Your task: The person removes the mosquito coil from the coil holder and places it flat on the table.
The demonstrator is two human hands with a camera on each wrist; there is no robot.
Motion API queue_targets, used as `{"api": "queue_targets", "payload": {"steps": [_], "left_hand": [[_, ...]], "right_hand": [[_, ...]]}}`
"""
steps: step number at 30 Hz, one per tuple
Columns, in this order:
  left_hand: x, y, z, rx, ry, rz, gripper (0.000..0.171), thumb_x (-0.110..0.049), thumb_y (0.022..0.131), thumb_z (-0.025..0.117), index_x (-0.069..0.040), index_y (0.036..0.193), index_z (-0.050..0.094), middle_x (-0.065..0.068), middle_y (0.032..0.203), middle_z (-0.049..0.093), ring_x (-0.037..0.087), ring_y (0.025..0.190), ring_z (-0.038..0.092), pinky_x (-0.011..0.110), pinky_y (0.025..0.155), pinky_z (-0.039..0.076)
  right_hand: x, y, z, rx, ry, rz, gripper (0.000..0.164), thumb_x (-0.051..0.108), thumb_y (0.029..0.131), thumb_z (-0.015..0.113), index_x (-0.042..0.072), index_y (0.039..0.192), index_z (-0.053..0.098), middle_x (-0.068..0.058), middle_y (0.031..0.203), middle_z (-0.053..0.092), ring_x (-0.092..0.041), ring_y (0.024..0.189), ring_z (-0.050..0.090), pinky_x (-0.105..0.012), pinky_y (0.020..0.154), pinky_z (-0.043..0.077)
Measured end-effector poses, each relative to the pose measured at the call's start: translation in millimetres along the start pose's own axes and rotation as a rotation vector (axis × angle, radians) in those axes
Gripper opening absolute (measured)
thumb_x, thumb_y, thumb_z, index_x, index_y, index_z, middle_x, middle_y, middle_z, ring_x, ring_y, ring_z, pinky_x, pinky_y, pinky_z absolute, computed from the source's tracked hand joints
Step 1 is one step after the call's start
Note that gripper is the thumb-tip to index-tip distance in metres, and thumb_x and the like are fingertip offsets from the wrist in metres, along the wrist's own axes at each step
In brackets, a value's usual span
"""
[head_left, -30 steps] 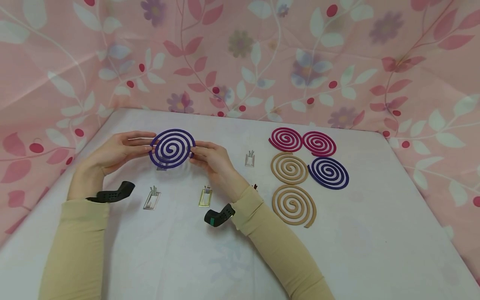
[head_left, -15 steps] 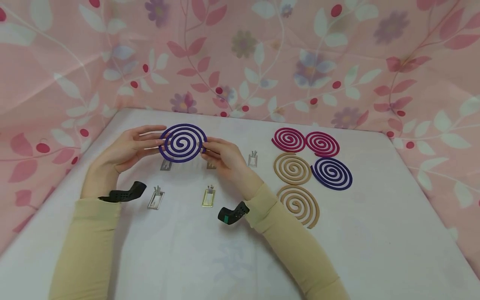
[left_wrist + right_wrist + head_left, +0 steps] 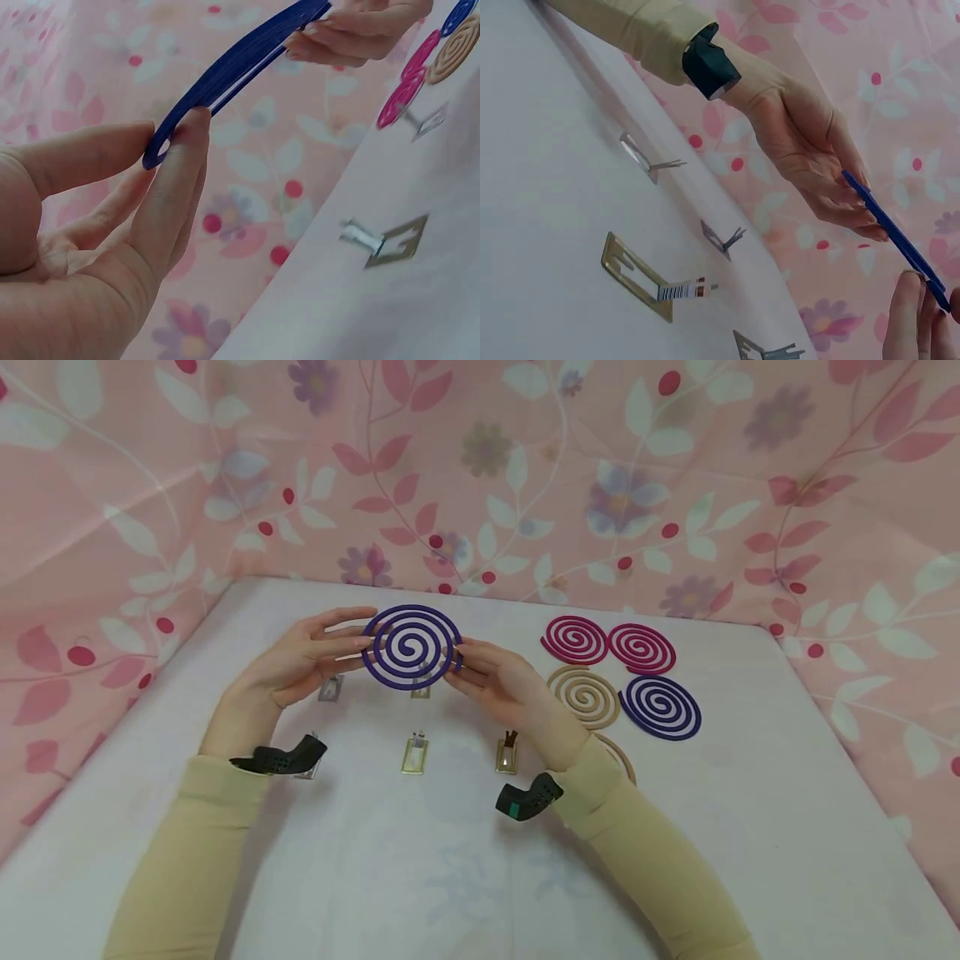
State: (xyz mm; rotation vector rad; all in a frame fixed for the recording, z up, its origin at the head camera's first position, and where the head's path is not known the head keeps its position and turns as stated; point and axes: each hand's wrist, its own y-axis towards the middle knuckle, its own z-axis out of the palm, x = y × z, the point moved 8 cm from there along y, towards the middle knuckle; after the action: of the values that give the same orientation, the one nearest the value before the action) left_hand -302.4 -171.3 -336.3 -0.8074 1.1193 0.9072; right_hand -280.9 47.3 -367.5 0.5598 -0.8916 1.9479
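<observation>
A dark blue mosquito coil (image 3: pixel 410 647) is held up above the table between both hands, seen almost edge-on in the left wrist view. My left hand (image 3: pixel 307 656) pinches its left rim between thumb and fingers. On the opposite rim, my right hand (image 3: pixel 506 685) pinches it with thumb and fingertips. Beneath and behind the coil, a small metal coil stand (image 3: pixel 421 692) shows partly through it. More stands lie flat with upright prongs: a silvery one (image 3: pixel 330 687), a gold-coloured one (image 3: pixel 415 756) and a bronze one (image 3: pixel 507 757). Another is mostly hidden by the left wrist's camera.
Right of my right hand lie two pink coils (image 3: pixel 576 640), a beige coil (image 3: pixel 583 697) and another blue coil (image 3: pixel 660 707). My right forearm covers most of a second beige coil (image 3: pixel 622 758). A floral curtain (image 3: pixel 480 485) hangs behind the white table (image 3: pixel 420 877).
Both hands have carried the blue coil to the right, from over the left stands to over the middle ones. The bronze stand has come into view, while the right arm covers more of the lower beige coil.
</observation>
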Motion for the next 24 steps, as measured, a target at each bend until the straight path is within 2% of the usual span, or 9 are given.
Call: {"api": "queue_targets", "payload": {"steps": [3,8,14,20,24], "left_hand": [[4.1,3.1,14.6,0.007,-0.041,-0.023,0.053,-0.003,0.098,0.060,-0.003,0.147,0.040,0.009,0.130,0.059,0.018,0.108,0.067,0.027,0.095,0.056],[10.1,7.1,39.3,0.041,-0.111,-0.051,0.058,0.000,0.099,0.057,0.000,0.151,0.033,0.012,0.136,0.052,0.019,0.110,0.066,0.028,0.097,0.055],[22.5,8.4,63.9,0.027,-0.118,-0.091,0.057,0.000,0.100,0.055,-0.003,0.152,0.034,0.016,0.147,0.044,0.018,0.113,0.065,0.028,0.096,0.055],[34.4,4.0,96.1,0.009,-0.121,-0.079,0.053,0.000,0.101,0.053,-0.005,0.151,0.036,0.018,0.152,0.043,0.020,0.116,0.063,0.032,0.098,0.054],[42.0,4.0,120.8,0.014,-0.113,-0.069,0.052,0.000,0.101,0.053,-0.005,0.150,0.038,0.017,0.151,0.046,0.024,0.123,0.060,0.036,0.098,0.054]], "right_hand": [[5,-8,-11,-0.012,0.037,0.018,0.023,0.003,0.101,0.055,0.001,0.123,0.060,-0.012,0.119,0.063,-0.021,0.108,0.063,-0.037,0.105,0.050],[12,-24,-30,-0.011,0.064,0.037,0.023,0.003,0.101,0.054,0.002,0.124,0.061,-0.012,0.120,0.063,-0.021,0.110,0.063,-0.034,0.100,0.054],[23,-44,-52,-0.024,0.064,0.012,0.025,0.003,0.101,0.055,0.003,0.125,0.061,-0.012,0.118,0.066,-0.021,0.107,0.066,-0.034,0.096,0.056],[37,-63,-73,-0.008,-0.021,-0.048,0.018,0.003,0.100,0.058,0.005,0.114,0.069,-0.009,0.110,0.070,-0.020,0.099,0.068,-0.032,0.089,0.059],[47,-75,-91,0.009,-0.084,-0.089,0.020,0.005,0.101,0.057,0.008,0.115,0.070,-0.006,0.109,0.069,-0.019,0.096,0.068,-0.030,0.086,0.060]]}}
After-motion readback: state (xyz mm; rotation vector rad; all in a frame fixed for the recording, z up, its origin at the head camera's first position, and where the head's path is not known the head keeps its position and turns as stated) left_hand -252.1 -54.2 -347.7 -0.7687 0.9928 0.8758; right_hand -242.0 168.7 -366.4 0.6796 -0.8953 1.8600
